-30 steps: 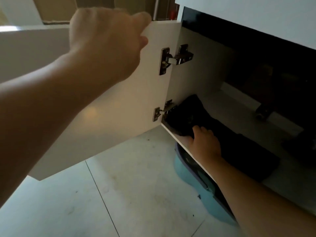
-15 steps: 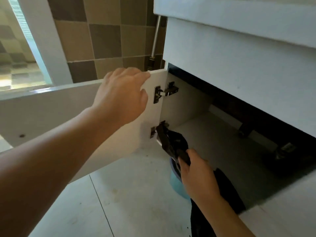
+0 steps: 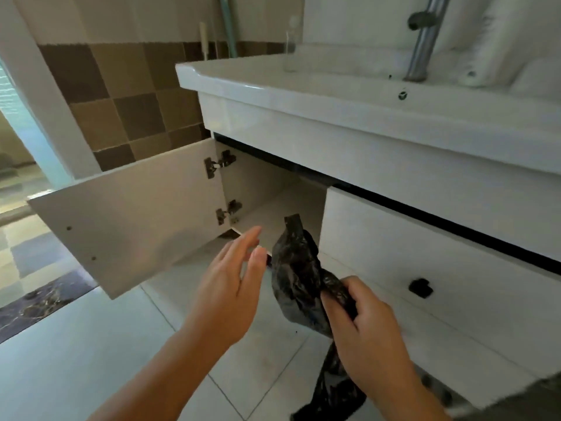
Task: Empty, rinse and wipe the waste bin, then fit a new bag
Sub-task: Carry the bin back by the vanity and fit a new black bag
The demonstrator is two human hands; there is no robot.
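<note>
Cabinet door (image 3: 133,214) stands swung wide at left, both hinges exposed. Left hand (image 3: 230,287) is raised with fingers straight and spread, holding nothing, just beside the black bag (image 3: 296,268). Right hand (image 3: 361,326) grips the crumpled bag (its tail hangs toward the floor) before the closed door (image 3: 425,253) under the basin (image 3: 303,89).

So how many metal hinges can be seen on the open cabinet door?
2. The upper hinge sits near the door's top edge; the lower hinge sits near its bottom edge. No others show.
</note>
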